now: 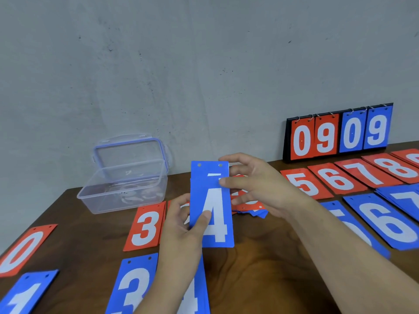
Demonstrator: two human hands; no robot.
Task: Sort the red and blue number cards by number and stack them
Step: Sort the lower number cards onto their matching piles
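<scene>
Grey, mottled concrete-like wall behind; dark brown wood-grain surface below. Far left: red 0 card, a flat glossy rectangle with a white numeral and two punched holes; blue 1 card in front of it, same make. Behind these: clear plastic box, rectangular with rounded corners, its hinged lid standing open and edged by a blue seal; it holds a few small clear pieces, too faint to identify. Centre left: red 3 card, lying on a thin stack; blue 3 card nearer the viewer; a further blue card beside it, mostly hidden under the forearm. Centre: blue 4 card, held upright above the surface, two holes at its top. Left hand grips its lower left side, thumb on the face, fingers behind. Right hand curls its fingers round the upper right edge. Behind the hands: loose pile of red and blue cards. Right: red 5 card, red 6 card, red 7 card and red 8 card in a row; blue 6 card and blue 7 stack in front. Against the wall: black flip scoreboard, ring-bound, showing red 09 and blue 09.
</scene>
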